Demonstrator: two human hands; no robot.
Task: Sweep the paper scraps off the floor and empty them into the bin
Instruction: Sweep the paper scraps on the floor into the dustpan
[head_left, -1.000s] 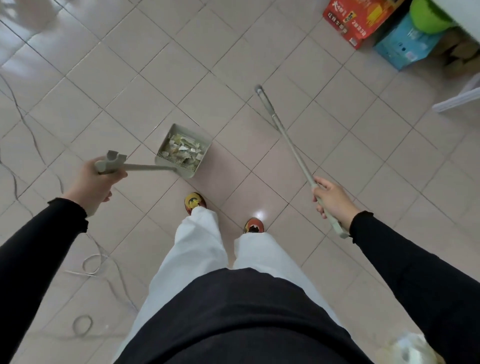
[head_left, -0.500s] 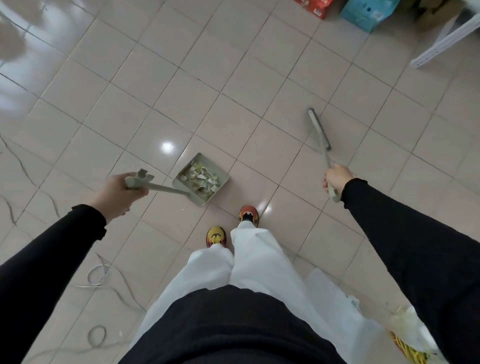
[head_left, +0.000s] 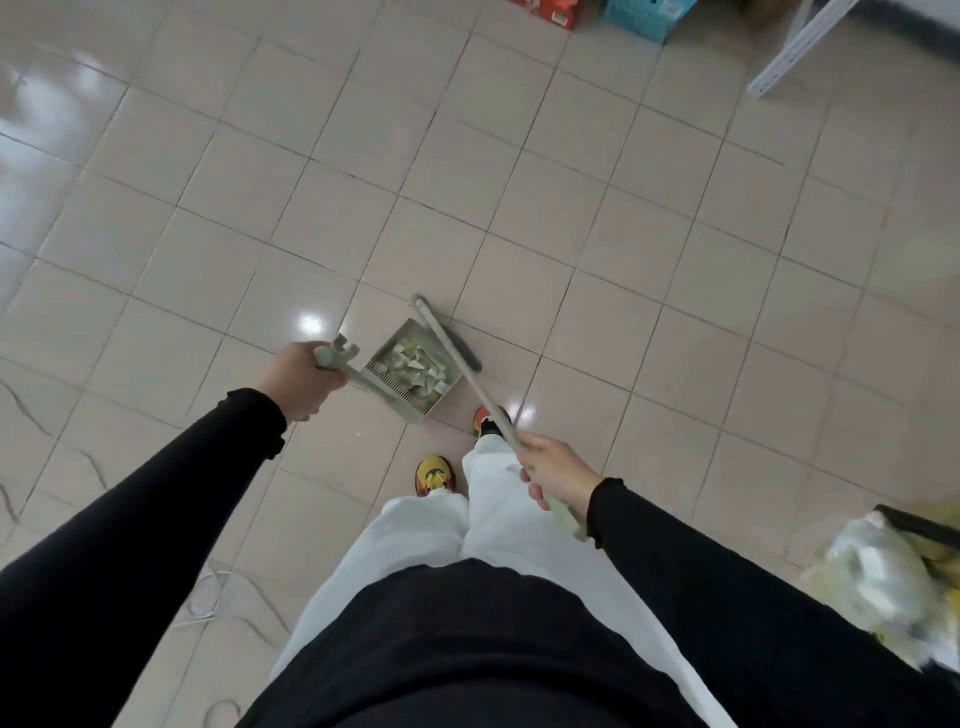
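A grey-green dustpan (head_left: 413, 402) hangs just above the tiled floor in front of my feet, with a heap of paper scraps (head_left: 418, 365) in its tray. My left hand (head_left: 301, 382) grips the top of its long handle. My right hand (head_left: 553, 470) grips the pale stick of a broom (head_left: 467, 369), which slants up and left so that its head lies along the dustpan's far right edge. At the right edge of the view stands a bin (head_left: 914, 525) with a dark rim, lined with a pale bag and holding yellowish rubbish.
A red box (head_left: 548, 10) and a blue box (head_left: 647, 15) stand at the far top. A white frame leg (head_left: 795, 49) slants at the top right. A thin white cable (head_left: 208, 597) lies on the tiles near my left leg.
I have turned to the right, and the bin has come further into view. The broom has swung left until its head lies against the dustpan. My left hand carries the dustpan closer to my feet.
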